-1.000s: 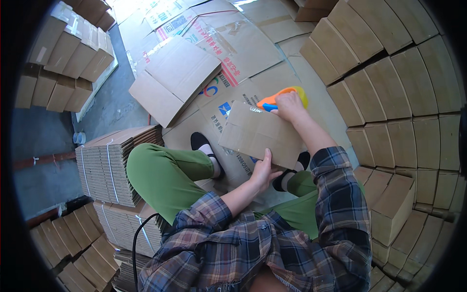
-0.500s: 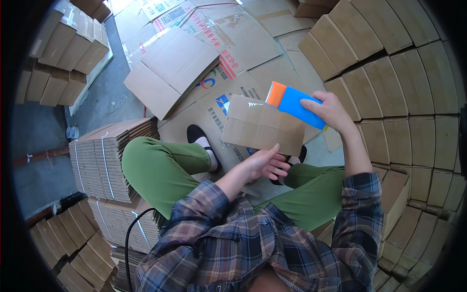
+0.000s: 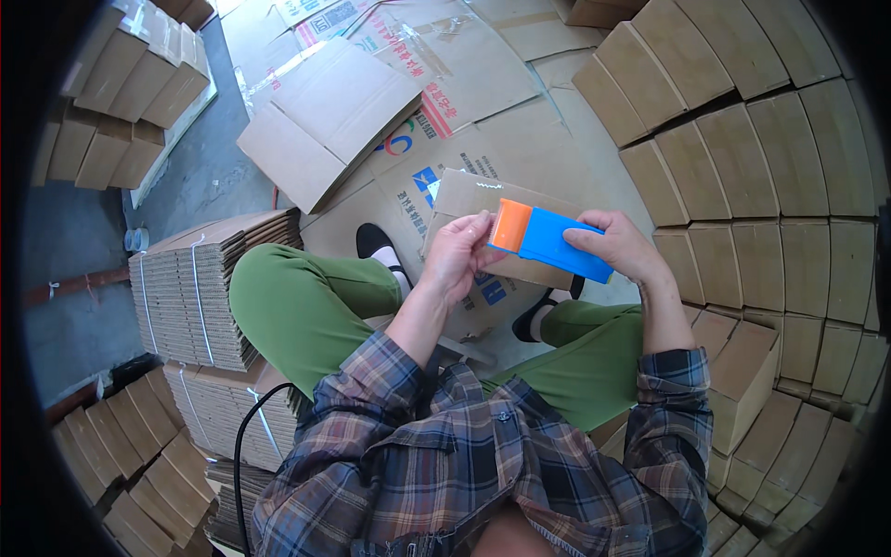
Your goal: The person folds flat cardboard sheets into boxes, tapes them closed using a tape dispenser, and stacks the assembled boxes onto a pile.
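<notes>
My right hand (image 3: 620, 246) grips a blue and orange tape dispenser (image 3: 561, 243), its thumb lying across the blue body. At the dispenser's orange end, the thumb and forefinger of my left hand (image 3: 455, 255) are pinched together against the edge. Whatever may be between those fingertips is too small to make out. Beneath both hands is a brown cardboard carton (image 3: 538, 192), in front of my knees, with a small jagged white mark near its far edge. The dispenser and my left hand cover part of it.
Flattened cardboard (image 3: 492, 56) covers the floor ahead, with a larger folded carton (image 3: 325, 111) on it. Bundles of flat cartons (image 3: 186, 297) tied with white cord stand by my left knee. Walls of stacked boxes (image 3: 742, 176) rise at the right. A black cable (image 3: 243, 464) curves beside me.
My left hand has left the carton's near side and risen to the dispenser's orange end, its fingers closing. The dispenser has come nearer and turned more level over the carton.
</notes>
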Available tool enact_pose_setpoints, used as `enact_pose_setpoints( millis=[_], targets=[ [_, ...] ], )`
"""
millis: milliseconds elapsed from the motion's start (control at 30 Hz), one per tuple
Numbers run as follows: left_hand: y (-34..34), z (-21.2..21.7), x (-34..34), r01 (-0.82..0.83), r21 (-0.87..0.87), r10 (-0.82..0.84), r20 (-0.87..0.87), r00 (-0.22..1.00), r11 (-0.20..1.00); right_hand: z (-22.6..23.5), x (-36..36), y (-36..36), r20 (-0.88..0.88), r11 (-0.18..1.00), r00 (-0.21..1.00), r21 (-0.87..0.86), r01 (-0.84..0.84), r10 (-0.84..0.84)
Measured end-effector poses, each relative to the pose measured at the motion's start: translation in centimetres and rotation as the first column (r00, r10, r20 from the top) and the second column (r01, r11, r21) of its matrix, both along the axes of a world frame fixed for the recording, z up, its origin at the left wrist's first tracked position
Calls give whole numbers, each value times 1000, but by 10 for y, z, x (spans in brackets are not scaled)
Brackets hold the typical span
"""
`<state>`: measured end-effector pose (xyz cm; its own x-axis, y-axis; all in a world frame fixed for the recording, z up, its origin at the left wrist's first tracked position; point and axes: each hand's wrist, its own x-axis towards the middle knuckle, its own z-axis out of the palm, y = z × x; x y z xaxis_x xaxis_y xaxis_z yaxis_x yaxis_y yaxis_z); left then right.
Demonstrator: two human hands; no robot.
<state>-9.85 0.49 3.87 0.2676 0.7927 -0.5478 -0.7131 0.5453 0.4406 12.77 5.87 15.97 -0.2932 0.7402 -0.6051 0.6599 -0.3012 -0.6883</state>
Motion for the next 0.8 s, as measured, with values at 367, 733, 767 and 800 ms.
enact_pose_setpoints(
  millis=[367, 733, 767, 800],
  targets=[
    [11, -32, -2, -342, 211, 400, -387, 831, 916, -3, -33, 10, 16, 997, 997, 23, -70, 69],
    [29, -83, -79, -431, 350, 526, -745, 410, 832, -6, -49, 22, 258, 987, 957, 54, -154, 135],
    [29, -85, -80, -424, 365, 525, -770, 363, 829, -8, -53, 23, 294, 984, 944, 55, -171, 148],
    [29, -87, -80, -424, 365, 525, -770, 363, 829, -10, -56, 24, 329, 980, 931, 56, -189, 160]
  ],
)
